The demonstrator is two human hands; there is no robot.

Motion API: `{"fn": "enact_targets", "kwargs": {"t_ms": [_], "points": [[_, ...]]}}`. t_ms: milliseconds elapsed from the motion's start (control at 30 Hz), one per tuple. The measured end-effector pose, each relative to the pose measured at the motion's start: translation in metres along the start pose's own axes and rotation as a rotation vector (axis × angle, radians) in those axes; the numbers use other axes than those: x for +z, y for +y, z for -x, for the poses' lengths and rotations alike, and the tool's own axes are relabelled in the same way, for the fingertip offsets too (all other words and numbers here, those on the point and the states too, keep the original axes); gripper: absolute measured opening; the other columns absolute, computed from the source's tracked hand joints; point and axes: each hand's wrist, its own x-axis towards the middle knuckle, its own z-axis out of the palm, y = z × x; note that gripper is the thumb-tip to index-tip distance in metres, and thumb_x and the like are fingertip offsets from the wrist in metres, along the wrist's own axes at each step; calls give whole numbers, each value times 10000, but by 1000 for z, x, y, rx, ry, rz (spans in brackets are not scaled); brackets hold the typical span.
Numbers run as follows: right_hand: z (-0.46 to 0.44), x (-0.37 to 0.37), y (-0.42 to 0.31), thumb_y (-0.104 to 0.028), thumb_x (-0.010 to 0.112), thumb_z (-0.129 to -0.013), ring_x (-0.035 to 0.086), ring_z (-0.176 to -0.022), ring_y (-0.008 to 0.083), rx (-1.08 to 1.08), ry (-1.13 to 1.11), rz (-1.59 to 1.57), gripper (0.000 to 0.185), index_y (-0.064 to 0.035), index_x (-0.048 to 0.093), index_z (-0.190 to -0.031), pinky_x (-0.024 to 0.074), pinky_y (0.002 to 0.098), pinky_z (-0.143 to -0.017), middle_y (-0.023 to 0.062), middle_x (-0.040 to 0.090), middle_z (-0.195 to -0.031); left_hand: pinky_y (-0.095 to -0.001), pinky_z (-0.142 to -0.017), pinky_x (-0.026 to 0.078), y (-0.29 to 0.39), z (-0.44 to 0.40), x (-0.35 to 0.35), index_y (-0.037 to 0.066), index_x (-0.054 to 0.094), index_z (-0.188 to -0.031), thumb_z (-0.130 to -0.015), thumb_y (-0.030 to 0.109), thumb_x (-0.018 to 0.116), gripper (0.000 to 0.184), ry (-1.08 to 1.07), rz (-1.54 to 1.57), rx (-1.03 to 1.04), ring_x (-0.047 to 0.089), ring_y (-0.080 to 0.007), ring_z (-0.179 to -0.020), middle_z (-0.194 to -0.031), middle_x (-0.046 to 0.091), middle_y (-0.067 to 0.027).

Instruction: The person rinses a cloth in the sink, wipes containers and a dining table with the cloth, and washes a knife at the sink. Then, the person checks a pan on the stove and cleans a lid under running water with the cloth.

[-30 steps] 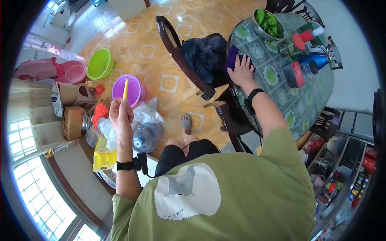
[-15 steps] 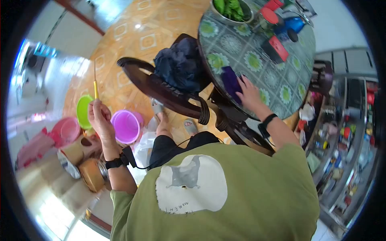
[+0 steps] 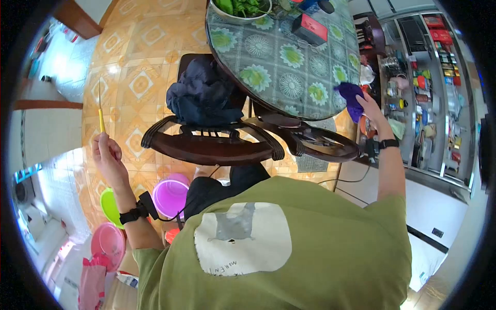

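My left hand is closed round the lower end of a slim yellow-handled tool. Its long thin metal shaft points up and away from me; the tip is too fine to make out. Out to the right, my right hand grips a crumpled purple cloth, which hangs at the right edge of the round table. A patterned green-grey cover with flowers lies over that table.
Dark wooden chairs stand against the table, one with dark clothing on its seat. A bowl of green vegetables and a red-topped box sit on the table. Loaded shelves rise at right; a purple bucket stands lower left.
The view has turned and shifted right. My right hand has lifted the purple cloth from the tabletop and carried it to the table's right edge. My left hand still holds the yellow-handled tool.
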Motion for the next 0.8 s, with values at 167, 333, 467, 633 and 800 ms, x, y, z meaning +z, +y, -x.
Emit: {"fn": "enact_targets", "kwargs": {"t_ms": [167,333,467,633,800], "points": [[-112,31,89,-450,570,-1053,444,-1507,400,-81,89,761,766,-6,353,-1637,338,442,-1252,275,455,-1625,-217,-453,239,8,-29,9,116,588,-934,-1054,211,641,162,-61,-2,11,342,-35,-518,-648,440,45],[-132,178,43,-436,433,-1076,230,-1583,507,290,241,797,759,-164,146,-1723,290,615,-1248,261,139,-1760,-215,-445,232,27,-36,9,111,567,-920,-1060,207,634,182,6,-51,22,336,-33,-504,-632,447,41],[-168,208,61,-424,373,-1102,187,-1598,508,240,316,801,729,-138,124,-1724,282,616,-1253,235,126,-1771,-214,-437,229,36,-41,0,121,562,-903,-1048,196,637,180,27,-96,17,325,-35,-498,-632,427,44],[-145,289,-37,-420,425,-1107,555,-1330,559,148,318,990,727,-19,219,-1678,517,594,-1045,333,311,-1662,-213,-447,233,19,-65,-4,108,537,-916,-1075,201,620,202,23,-45,-56,336,-31,-508,-625,438,41],[-130,415,-164,-403,419,-1107,554,-1332,578,-121,260,1035,709,73,305,-1619,505,574,-1064,446,401,-1557,-216,-441,236,5,-118,-15,103,558,-960,-1073,185,610,149,-98,-31,-72,344,-35,-509,-633,434,40]]}}
